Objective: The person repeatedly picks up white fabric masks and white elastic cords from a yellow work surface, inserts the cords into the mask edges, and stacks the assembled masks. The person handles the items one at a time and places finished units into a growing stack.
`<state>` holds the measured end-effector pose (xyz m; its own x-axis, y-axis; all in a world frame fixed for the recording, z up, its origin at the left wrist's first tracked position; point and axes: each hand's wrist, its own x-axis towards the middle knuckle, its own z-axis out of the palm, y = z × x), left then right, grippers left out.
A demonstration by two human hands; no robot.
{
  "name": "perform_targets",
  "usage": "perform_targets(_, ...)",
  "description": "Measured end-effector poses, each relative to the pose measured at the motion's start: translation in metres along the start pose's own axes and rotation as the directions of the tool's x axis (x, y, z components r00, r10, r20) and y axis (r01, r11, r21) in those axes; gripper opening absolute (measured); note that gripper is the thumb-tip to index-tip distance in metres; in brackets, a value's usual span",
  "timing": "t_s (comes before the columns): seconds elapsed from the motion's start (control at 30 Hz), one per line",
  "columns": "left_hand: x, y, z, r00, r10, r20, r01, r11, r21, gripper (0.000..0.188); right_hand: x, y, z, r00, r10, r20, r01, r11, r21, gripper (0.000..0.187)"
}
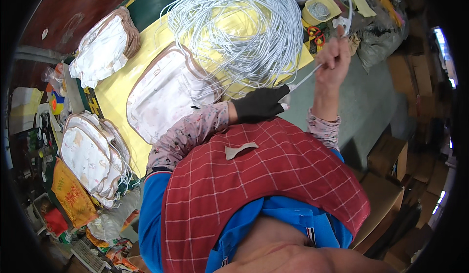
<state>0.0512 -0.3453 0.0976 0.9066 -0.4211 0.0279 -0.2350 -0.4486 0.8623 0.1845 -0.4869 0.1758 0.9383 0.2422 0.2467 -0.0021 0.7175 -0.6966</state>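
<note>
A white cord (pixel 309 75) stretches between my two hands. My left hand (pixel 263 102), in a black fingerless glove, is closed on the cord in front of my apron. Farther right and higher, my bare right hand (pixel 334 60) has its fingers curled around the same cord, with one finger pointing up. From there more cord rises past the top edge. A large loose coil of white cord (pixel 278 33) lies on the yellow table sheet (pixel 115 94), beyond my left hand. White fabric panels (pixel 163 94) with brown edging rest beside the coil, near my left forearm.
More edged fabric panels are stacked at the far left (pixel 105 46) and near left (pixel 90 153). Beyond the coil's right side stand a yellow tub (pixel 321 10) and red-handled scissors (pixel 317 36). Plastic bags (pixel 381 43) and cardboard boxes (pixel 387 157) occupy the right.
</note>
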Motion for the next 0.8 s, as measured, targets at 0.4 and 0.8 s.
perform_targets(0.4,-0.098,-0.117,-0.021,0.943,0.176,-0.281,0.088,0.684,0.725,0.015,0.089,-0.04,-0.088,0.954,0.216,-0.206,-0.275,0.906,-0.323,0.037)
perform_targets(0.8,-0.22,-0.066,-0.056,0.769,0.269,-0.58,0.413,0.483,0.772,0.019,0.094,0.059,-0.087,0.901,0.405,-0.157,-0.423,0.9,-0.107,0.037)
